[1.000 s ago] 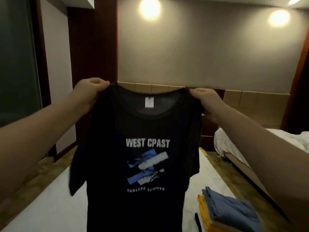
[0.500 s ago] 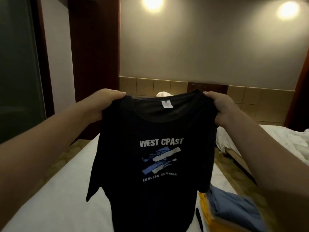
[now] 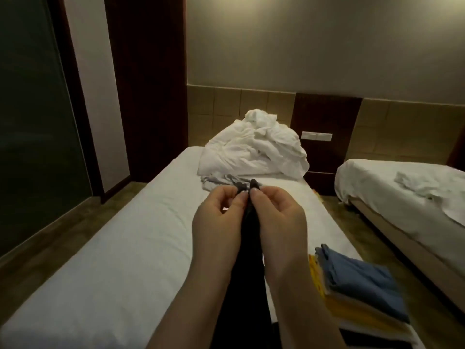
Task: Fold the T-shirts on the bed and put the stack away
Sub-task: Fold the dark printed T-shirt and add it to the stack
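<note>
My left hand (image 3: 219, 222) and my right hand (image 3: 279, 220) are pressed together above the white bed (image 3: 120, 248). Both pinch the top of the black T-shirt (image 3: 247, 268), which hangs doubled lengthwise between my forearms, its print hidden. A folded stack (image 3: 362, 293) lies on the bed at the right, a blue shirt on top, yellow and white ones under it. A loose grey shirt (image 3: 216, 181) lies crumpled farther up the bed, just beyond my fingertips.
A heap of white bedding (image 3: 254, 147) sits at the head of the bed. A second bed (image 3: 407, 195) stands to the right across a narrow floor gap. A dark glass panel (image 3: 32, 122) and wooden door frame line the left side.
My hands have come together, bringing the two shoulders of the black T-shirt against each other, and have dropped lower. The view has tilted down onto the bed.
</note>
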